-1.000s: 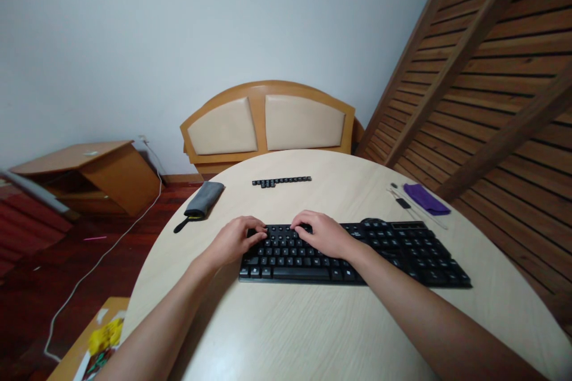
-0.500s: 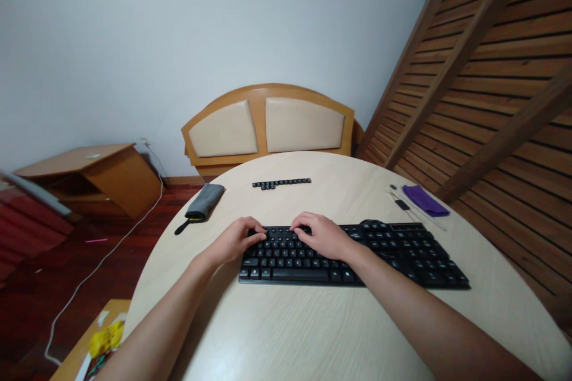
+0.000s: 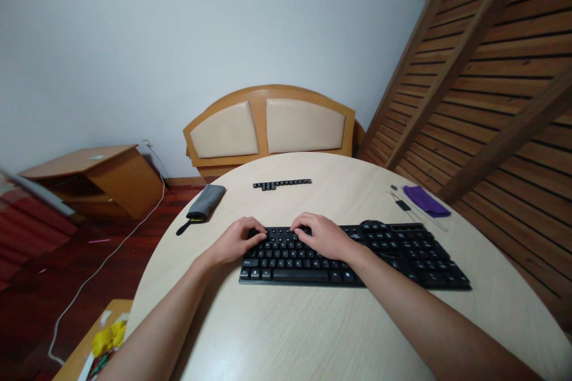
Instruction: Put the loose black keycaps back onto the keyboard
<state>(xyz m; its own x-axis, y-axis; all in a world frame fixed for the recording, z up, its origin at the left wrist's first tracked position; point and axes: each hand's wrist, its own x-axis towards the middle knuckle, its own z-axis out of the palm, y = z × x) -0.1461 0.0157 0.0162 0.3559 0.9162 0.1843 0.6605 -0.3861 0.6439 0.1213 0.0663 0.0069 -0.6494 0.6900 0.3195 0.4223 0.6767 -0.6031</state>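
A black keyboard point(image 3: 304, 275) lies flat on the round, pale wood-grain table point(image 3: 286, 333). At its back left corner, my left hand point(image 3: 239, 239) is closed on it, fingers curled at the far edge and the thumb over the upper keys. My right hand point(image 3: 319, 235) grips the back edge near the middle in a similar way, its thumb bent down onto the keys. Its forearm crosses the keyboard's right part and hides some keys. Whether a small keycap sits under the fingertips I cannot make out. Beyond the hands, loose black keycaps point(image 3: 286, 183) form a long row with a short row before it.
A grey pouch point(image 3: 207, 202) with a black loop lies at the table's left. Toward the right are a purple cloth point(image 3: 426, 200) and a thin cable with a small dark piece point(image 3: 403, 205). A headboard point(image 3: 270, 122) stands behind, and a slatted wooden frame point(image 3: 482, 83) leans at right.
The view has shifted very slightly. Both hands, the keyboard and the keycaps keep the same places relative to one another.
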